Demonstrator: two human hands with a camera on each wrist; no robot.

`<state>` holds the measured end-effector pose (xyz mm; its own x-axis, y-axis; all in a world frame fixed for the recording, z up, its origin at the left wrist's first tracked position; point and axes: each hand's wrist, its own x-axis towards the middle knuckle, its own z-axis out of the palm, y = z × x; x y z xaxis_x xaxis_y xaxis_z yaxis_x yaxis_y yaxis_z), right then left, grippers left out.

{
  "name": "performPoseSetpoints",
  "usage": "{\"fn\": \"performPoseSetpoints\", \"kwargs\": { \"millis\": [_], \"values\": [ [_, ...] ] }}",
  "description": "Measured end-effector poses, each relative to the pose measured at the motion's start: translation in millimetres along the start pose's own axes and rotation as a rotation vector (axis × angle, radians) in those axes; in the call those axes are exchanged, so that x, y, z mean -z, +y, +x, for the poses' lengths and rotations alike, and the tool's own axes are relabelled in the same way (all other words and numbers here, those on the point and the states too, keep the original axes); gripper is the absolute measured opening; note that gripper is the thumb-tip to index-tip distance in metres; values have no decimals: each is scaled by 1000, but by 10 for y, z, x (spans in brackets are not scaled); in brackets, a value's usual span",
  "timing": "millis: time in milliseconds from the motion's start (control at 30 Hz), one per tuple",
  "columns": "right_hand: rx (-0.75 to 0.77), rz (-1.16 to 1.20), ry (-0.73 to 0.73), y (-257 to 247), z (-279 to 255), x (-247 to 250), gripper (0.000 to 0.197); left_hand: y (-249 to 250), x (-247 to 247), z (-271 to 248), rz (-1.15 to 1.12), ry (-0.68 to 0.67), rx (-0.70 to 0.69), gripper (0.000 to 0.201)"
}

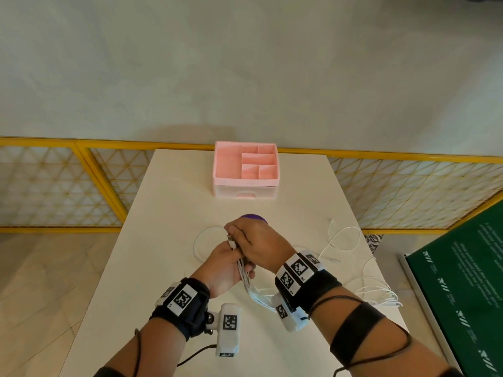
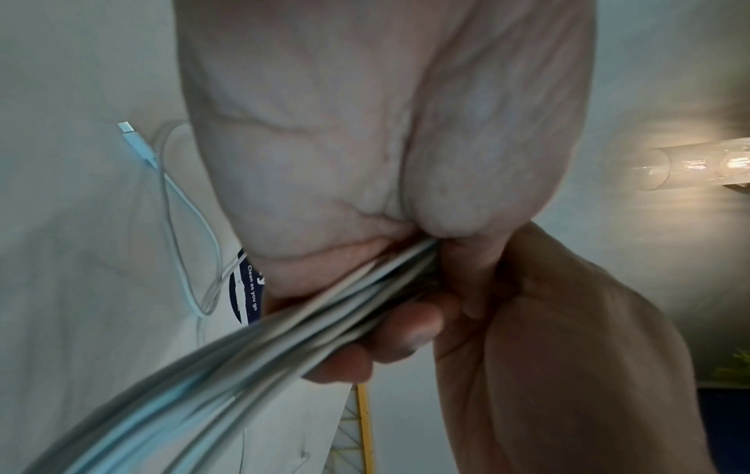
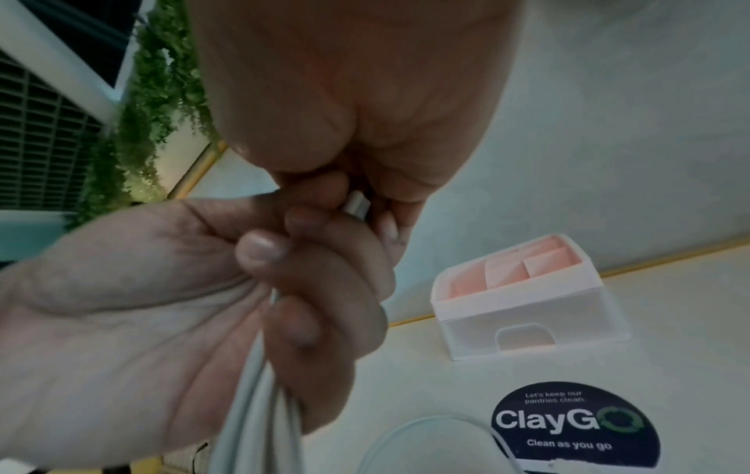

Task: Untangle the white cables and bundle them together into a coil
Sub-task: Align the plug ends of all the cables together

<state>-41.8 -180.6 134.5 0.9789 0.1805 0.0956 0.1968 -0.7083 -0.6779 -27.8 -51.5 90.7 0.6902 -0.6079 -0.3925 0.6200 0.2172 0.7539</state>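
left hand (image 1: 226,268): fingers curled round gathered white cables (image 1: 246,278) | right hand (image 1: 255,246): fingers pinch cable plug end | location: above counter (image 1: 168,213), loose loops trailing right | pink organizer (image 1: 246,170) beyond

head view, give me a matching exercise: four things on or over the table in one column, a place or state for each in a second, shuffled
Things:
1. pink compartmented plastic organizer box
2. bundle of white cables
3. round dark ClayGo sticker
4. loose white cable loops

Places or states:
A. lying slack on the table's right side
B. at the table's far edge
C. gripped in both hands
D. flat on the table, just beyond the hands

Pairs: 1-B, 2-C, 3-D, 4-A
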Motion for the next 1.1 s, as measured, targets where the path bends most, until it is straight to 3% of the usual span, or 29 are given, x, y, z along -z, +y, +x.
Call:
{"fn": "performPoseSetpoints", "kwargs": {
  "millis": [133, 233, 300, 367, 467, 533, 600, 700, 833, 1000, 1100],
  "values": [
    [3, -19, -23, 11, -13, -54, 36, -41, -61, 42, 114, 134, -20, 27],
    [-178, 338, -7, 83, -35, -103, 36, -59, -111, 68, 155, 249, -64, 21],
    [-279, 606, 3, 157, -73, -219, 57, -21, -115, 71, 68, 303, -129, 19],
    [-326, 692, -39, 244, -108, -401, 74, 69, -73, 76, -89, 321, -149, 19],
    [-278, 661, -112, 356, -190, -549, 47, 149, 60, 125, -207, 391, -79, 35],
    [-258, 484, -138, 412, -227, -510, 28, 164, 114, 159, -303, 464, -135, 31],
    [-235, 295, -183, 483, -261, -460, 36, 159, 135, 173, -386, 507, -195, 28],
    [-197, 221, -233, 563, -305, -417, 34, 132, 124, 156, -418, 512, -232, 29],
    [-249, 386, -293, 613, -347, -375, 23, 130, 71, 163, -376, 502, -238, 31],
    [-234, 311, -103, 588, -299, -339, 25, 122, 48, 156, -345, 377, -290, 15],
    [-243, 370, -46, 555, -276, -337, 26, 22, -11, 162, -259, 296, -273, 21]
  ]
}}
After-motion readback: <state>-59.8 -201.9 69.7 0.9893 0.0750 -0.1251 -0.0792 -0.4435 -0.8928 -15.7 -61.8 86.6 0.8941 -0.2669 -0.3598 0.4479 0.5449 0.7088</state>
